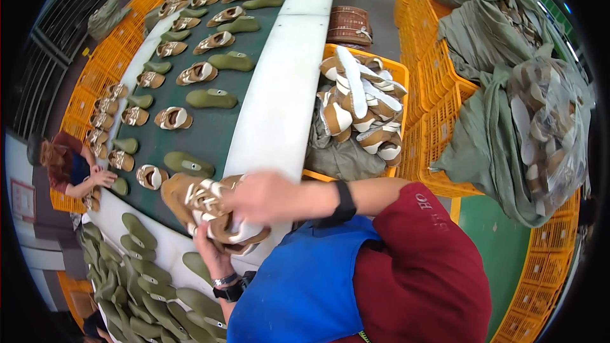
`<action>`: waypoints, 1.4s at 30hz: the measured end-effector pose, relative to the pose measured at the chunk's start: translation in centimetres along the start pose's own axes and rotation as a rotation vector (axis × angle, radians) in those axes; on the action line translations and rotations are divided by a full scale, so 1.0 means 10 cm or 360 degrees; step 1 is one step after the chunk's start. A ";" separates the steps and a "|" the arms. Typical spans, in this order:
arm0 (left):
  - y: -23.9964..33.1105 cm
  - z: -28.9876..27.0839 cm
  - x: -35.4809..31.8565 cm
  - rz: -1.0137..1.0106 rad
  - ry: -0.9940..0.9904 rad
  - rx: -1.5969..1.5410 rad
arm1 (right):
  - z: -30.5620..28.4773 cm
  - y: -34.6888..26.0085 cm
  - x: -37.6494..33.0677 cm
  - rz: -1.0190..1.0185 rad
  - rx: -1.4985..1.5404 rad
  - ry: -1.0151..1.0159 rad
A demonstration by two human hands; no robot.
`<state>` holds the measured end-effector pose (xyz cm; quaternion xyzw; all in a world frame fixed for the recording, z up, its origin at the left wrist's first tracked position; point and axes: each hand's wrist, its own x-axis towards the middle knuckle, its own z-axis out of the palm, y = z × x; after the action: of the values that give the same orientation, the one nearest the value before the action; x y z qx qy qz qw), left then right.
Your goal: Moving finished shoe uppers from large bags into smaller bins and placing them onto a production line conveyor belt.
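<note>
A tan-and-white lace-up shoe (187, 198) is held over the near end of the conveyor, with what looks like a second one partly behind my hands. My left hand (215, 255) grips the shoe from below, fingers wrapped on its side. Over its top is my right hand (265, 198), smeared by motion; its fingers and anything in them cannot be made out. Just beyond lies a green shoe last (189, 164) on the dark belt (210, 130). Another green last (198, 265) lies by my left wrist.
Shoes and green lasts line the belt, bordered by a white ledge (270, 101). Several lasts are heaped at lower left (155, 292). An orange crate (401, 76) of shoe uppers and white insoles stands right, beside stacked crates (435, 105). A co-worker's hands (101, 179) work across the belt.
</note>
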<state>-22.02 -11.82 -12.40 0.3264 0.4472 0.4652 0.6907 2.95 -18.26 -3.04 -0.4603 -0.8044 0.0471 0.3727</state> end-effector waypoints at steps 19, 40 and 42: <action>0.35 1.07 -0.34 0.0274 -0.1088 -0.0229 | -0.91 1.38 -1.28 0.1552 0.2147 0.0561; -0.05 0.72 0.12 0.0116 -0.0823 -0.0026 | -0.44 2.01 -2.15 0.2081 0.1186 0.0627; -0.10 0.56 0.11 0.0127 -0.0799 -0.0041 | -0.48 1.92 -2.24 0.1716 0.1931 0.1611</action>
<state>-16.32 -11.32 -11.40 0.4402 0.2424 0.4020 0.7654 26.32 -25.95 -20.10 -0.4630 -0.0660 0.4166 0.7796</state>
